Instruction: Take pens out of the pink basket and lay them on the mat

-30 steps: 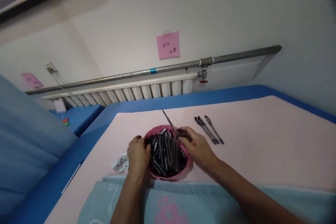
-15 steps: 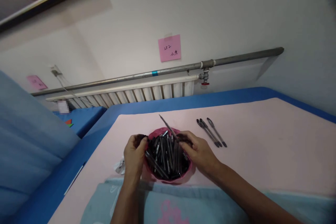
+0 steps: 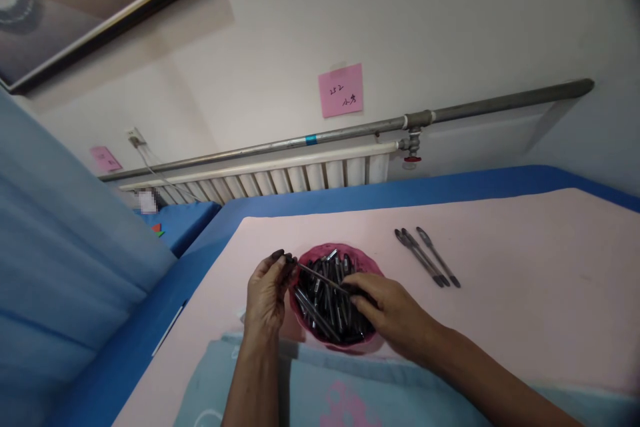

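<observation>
- Over the pink bowl (image 3: 373, 341), the right hand (image 3: 395, 310) pinches one end of a thin pen refill (image 3: 320, 276) between fingers and thumb.
- The refill's long axis runs nearly level, pointing left and slightly away toward the left hand (image 3: 267, 293).
- The left hand's fingertips close on a small dark cap (image 3: 278, 255), just beside the refill's free tip.
- The bowl holds a heap of dark pens (image 3: 327, 303), lying mostly front to back.
- Three pens (image 3: 427, 257) lie side by side on the pink mat (image 3: 525, 267), right of the bowl, slanted away to the left.
- A light blue towel (image 3: 310, 390) lies under the forearms.
</observation>
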The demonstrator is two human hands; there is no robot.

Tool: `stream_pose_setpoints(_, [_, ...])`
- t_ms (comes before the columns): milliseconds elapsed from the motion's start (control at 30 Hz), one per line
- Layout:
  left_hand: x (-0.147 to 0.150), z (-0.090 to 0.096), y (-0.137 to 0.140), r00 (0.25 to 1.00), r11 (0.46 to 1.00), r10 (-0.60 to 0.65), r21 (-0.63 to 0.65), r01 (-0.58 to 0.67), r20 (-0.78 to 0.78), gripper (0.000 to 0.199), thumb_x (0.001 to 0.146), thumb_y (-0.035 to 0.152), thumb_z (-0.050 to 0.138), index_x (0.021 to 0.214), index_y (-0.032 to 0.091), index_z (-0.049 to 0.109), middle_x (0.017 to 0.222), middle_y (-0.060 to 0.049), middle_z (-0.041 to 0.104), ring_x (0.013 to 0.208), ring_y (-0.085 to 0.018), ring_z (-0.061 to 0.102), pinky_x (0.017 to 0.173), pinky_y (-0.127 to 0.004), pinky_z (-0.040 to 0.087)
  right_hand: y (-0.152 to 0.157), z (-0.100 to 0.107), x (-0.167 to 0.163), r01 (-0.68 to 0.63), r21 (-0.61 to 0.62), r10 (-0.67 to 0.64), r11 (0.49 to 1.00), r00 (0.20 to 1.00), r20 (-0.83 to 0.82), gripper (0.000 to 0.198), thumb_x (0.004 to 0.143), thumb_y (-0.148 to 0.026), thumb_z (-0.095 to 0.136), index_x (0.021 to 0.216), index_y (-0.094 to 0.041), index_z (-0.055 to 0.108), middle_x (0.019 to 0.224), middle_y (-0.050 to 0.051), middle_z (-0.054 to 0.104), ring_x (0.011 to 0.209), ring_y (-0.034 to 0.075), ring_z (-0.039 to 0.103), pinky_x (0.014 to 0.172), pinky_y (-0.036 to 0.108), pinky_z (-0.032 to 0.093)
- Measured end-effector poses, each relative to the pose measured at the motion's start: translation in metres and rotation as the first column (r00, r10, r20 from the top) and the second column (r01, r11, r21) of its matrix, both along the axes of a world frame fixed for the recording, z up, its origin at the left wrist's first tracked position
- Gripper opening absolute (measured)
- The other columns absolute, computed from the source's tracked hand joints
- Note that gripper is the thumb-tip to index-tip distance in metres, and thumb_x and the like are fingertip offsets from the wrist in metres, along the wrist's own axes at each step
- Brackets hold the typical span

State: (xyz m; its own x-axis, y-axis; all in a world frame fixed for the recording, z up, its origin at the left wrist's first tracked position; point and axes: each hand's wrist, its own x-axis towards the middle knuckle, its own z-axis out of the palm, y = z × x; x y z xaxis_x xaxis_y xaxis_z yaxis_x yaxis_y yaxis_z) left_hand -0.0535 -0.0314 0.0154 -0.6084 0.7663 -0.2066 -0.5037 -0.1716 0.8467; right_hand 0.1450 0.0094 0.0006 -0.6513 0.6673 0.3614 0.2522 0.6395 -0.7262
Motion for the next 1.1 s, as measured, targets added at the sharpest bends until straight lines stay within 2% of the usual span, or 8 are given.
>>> stream_pose_setpoints(333, [0.005, -0.009, 0.002, 0.973, 0.998, -0.061, -0.023, 0.057, -0.221, 0.029, 0.057, 0.020, 0.074, 0.081, 0.010, 0.061, 0.071, -0.003, 0.066, 0.062, -0.011, 0.062, 0.058, -0.020, 0.049, -0.003, 0.000, -0.002, -0.001, 0.005, 0.001, 1.000, 1.000, 0.022, 0.029, 0.074, -0.003, 0.046, 0.093, -0.020, 0.061, 0.088, 0.002, 0.065, 0.081, 0.016, 0.060, 0.073, 0.031, 0.047])
stream_pose_setpoints(467, [0.005, -0.011, 0.002, 0.973, 0.993, -0.118, -0.037, 0.113, -0.199, 0.034, 0.056, 0.022, 0.075, 0.084, 0.011, 0.060, 0.069, -0.003, 0.065, 0.060, -0.011, 0.062, 0.058, -0.021, 0.050, -0.006, 0.003, -0.004, -0.002, -0.015, 0.002, 1.000, 1.000, -0.026, 0.030, 0.072, -0.001, 0.047, 0.091, -0.019, 0.061, 0.089, 0.001, 0.066, 0.082, 0.015, 0.060, 0.075, 0.031, 0.047])
stream_pose_setpoints(600, [0.009, -0.011, 0.002, 0.973, 0.987, -0.162, -0.025, 0.160, -0.166, 0.041, 0.056, 0.022, 0.076, 0.091, 0.011, 0.058, 0.069, -0.002, 0.065, 0.059, -0.012, 0.062, 0.061, -0.025, 0.051, -0.006, -0.001, -0.005, 0.030, -0.123, -0.038, 0.992, 0.998, -0.060, 0.030, 0.070, -0.001, 0.048, 0.088, -0.022, 0.062, 0.083, -0.001, 0.066, 0.078, 0.015, 0.061, 0.069, 0.030, 0.048])
stream_pose_setpoints(767, [0.017, -0.012, 0.003, 0.958, 0.975, -0.222, -0.016, 0.223, -0.182, 0.037, 0.056, 0.023, 0.075, 0.087, 0.011, 0.059, 0.068, -0.002, 0.066, 0.060, -0.011, 0.061, 0.062, -0.022, 0.048, -0.006, -0.005, -0.003, 0.031, -0.210, -0.049, 0.977, 0.996, -0.081, 0.027, 0.070, -0.003, 0.049, 0.084, -0.022, 0.062, 0.079, -0.002, 0.066, 0.073, 0.015, 0.062, 0.066, 0.029, 0.049])
stream_pose_setpoints(1100, [0.024, -0.012, 0.002, 0.925, 0.961, -0.270, -0.015, 0.276, -0.269, 0.033, 0.060, 0.023, 0.071, 0.090, 0.013, 0.059, 0.077, -0.004, 0.068, 0.070, -0.012, 0.062, 0.069, -0.025, 0.046, -0.009, -0.007, -0.004, 0.054, -0.220, -0.076, 0.974, 0.993, -0.093, 0.026, 0.069, -0.006, 0.049, 0.082, -0.023, 0.063, 0.077, -0.002, 0.067, 0.072, 0.015, 0.063, 0.064, 0.028, 0.050])
